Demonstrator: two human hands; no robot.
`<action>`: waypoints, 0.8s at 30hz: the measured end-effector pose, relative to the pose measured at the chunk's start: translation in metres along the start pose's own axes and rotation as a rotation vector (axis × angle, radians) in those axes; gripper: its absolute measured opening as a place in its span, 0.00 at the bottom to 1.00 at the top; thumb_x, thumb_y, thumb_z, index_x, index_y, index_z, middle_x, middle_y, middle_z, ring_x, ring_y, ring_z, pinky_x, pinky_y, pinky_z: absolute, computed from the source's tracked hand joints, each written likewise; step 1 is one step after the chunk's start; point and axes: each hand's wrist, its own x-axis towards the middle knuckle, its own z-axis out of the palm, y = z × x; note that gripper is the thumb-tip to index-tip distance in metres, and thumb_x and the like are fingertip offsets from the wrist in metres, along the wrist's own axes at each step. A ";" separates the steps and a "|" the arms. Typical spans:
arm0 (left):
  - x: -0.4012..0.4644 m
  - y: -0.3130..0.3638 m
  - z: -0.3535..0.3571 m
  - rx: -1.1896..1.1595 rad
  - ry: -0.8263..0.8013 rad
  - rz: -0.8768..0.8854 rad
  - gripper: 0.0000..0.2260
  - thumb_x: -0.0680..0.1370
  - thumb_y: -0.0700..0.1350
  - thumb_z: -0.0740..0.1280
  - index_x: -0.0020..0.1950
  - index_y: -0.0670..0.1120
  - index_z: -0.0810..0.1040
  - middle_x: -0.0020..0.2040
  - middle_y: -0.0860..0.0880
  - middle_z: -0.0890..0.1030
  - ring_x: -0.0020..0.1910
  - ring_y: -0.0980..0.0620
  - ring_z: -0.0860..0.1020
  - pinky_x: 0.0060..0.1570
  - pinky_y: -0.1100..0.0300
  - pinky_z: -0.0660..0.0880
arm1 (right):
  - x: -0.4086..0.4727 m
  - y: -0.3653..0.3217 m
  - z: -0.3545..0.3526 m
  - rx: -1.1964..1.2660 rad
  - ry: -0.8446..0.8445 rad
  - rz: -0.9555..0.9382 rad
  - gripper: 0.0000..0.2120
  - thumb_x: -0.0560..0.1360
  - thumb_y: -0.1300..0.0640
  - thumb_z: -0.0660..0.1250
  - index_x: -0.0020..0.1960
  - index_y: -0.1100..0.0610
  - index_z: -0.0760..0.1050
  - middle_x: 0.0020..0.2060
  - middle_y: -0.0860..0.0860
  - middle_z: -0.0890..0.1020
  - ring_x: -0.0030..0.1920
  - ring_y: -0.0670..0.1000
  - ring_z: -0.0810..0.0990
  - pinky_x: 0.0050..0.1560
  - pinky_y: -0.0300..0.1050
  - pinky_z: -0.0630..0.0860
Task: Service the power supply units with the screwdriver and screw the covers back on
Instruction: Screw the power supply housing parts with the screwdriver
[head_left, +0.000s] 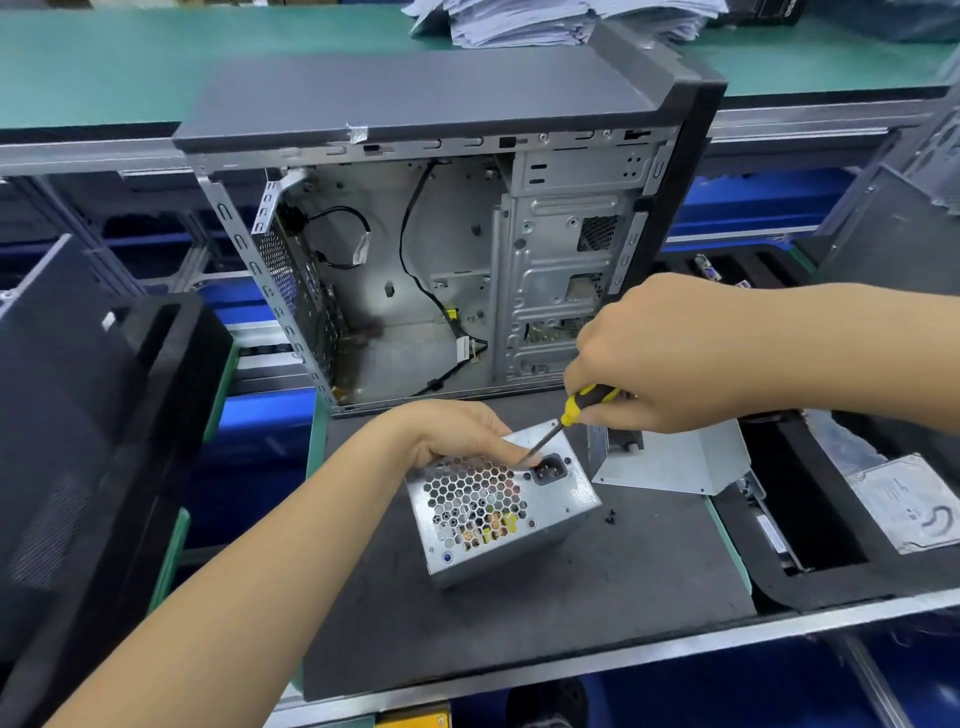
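A silver power supply unit (498, 512) with a honeycomb grille and a black power socket stands tilted on the dark mat (545, 613). My left hand (457, 434) grips its top left edge, fingers curled over the face. My right hand (670, 358) holds a yellow and black screwdriver (576, 410); its thin shaft slants down-left and the tip sits at the unit's face just left of the socket. A bent grey metal cover (675, 460) lies right of the unit. Small black screws (611, 516) lie on the mat beside the unit.
An open, nearly gutted PC tower case (441, 249) with loose black cables stands just behind the mat. A black foam tray (93, 415) sits at the left, another at the right holding a hard drive (909, 501). Stacked papers (550, 21) lie on the green bench behind.
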 end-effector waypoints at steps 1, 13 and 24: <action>0.002 -0.003 0.001 -0.060 -0.008 0.000 0.11 0.74 0.54 0.73 0.35 0.50 0.83 0.31 0.55 0.78 0.29 0.58 0.72 0.29 0.67 0.68 | 0.001 0.001 0.002 -0.008 0.015 -0.001 0.15 0.78 0.42 0.53 0.43 0.48 0.73 0.37 0.47 0.76 0.32 0.50 0.69 0.32 0.41 0.67; 0.008 -0.012 -0.005 -0.272 -0.098 -0.061 0.08 0.70 0.47 0.75 0.45 0.44 0.86 0.44 0.44 0.86 0.39 0.50 0.84 0.43 0.56 0.81 | 0.008 0.006 0.012 0.008 -0.002 -0.031 0.15 0.78 0.39 0.54 0.48 0.45 0.75 0.39 0.46 0.78 0.36 0.51 0.74 0.33 0.40 0.69; 0.008 -0.013 -0.006 -0.292 -0.091 -0.064 0.04 0.76 0.40 0.71 0.47 0.42 0.85 0.42 0.44 0.86 0.37 0.50 0.84 0.41 0.57 0.82 | 0.010 0.006 0.010 -0.020 0.010 -0.035 0.13 0.77 0.39 0.56 0.49 0.44 0.75 0.41 0.45 0.78 0.38 0.52 0.74 0.31 0.40 0.67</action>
